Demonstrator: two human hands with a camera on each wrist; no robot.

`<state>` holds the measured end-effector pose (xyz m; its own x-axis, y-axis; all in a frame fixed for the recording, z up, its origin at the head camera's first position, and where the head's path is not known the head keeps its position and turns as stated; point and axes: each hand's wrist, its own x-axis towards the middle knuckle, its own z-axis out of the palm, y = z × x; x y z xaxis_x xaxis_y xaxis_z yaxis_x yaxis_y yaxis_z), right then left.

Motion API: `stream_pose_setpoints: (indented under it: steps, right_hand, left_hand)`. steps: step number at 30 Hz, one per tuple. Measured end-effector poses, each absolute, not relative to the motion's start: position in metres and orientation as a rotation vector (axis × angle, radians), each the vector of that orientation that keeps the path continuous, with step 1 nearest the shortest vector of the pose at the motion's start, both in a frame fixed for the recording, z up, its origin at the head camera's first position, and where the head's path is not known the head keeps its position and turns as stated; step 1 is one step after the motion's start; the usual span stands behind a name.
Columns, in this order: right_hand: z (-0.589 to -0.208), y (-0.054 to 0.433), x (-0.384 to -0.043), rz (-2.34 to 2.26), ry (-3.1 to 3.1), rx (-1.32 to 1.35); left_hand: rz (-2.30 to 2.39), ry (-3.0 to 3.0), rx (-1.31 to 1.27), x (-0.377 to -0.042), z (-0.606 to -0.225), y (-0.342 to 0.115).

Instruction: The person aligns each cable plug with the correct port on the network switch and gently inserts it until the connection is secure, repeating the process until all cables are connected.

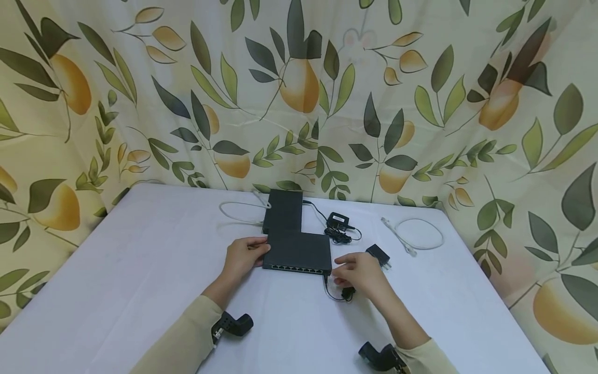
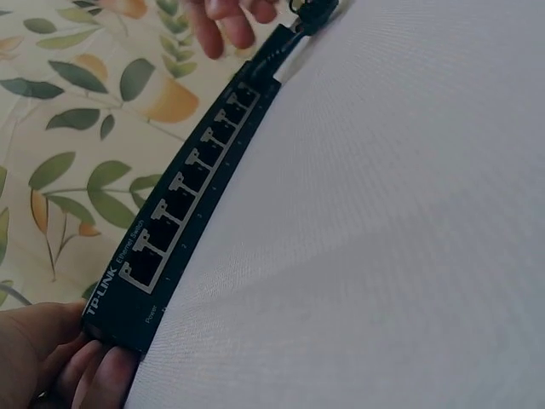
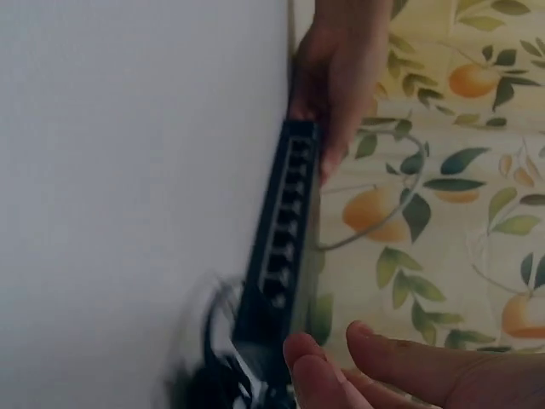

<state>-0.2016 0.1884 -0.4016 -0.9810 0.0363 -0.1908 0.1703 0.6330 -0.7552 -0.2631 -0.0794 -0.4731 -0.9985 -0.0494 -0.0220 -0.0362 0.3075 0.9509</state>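
A flat black TP-LINK Ethernet switch (image 1: 299,252) lies on the table, its row of ports facing the near side. My left hand (image 1: 244,257) grips its left end, thumb on top and fingers at the side and underneath; the left wrist view shows this grip at the switch's labelled corner (image 2: 111,319). Close by the right end is my right hand (image 1: 362,272), its fingers relaxed and slightly apart with nothing between them. A thin black power cord (image 1: 333,296) runs from the switch's front right corner, partly hidden by the right hand.
Behind the switch lies another black box (image 1: 286,208), with a white cable (image 1: 238,203) at its left and a bundled black adapter (image 1: 337,223) at its right. A black plug adapter (image 1: 377,254) and a coiled white network cable (image 1: 420,244) lie farther right. A patterned curtain (image 1: 299,130) hangs behind.
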Motion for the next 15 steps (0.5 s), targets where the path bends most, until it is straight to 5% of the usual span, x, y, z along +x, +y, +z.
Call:
stream_pose_setpoints:
  steps: [15]
  right_hand:
    - [-0.378,0.315,-0.288,-0.753,3.111,0.128]
  left_hand:
    - [-1.865,-2.525,0.090,-0.262,-0.472,-0.079]
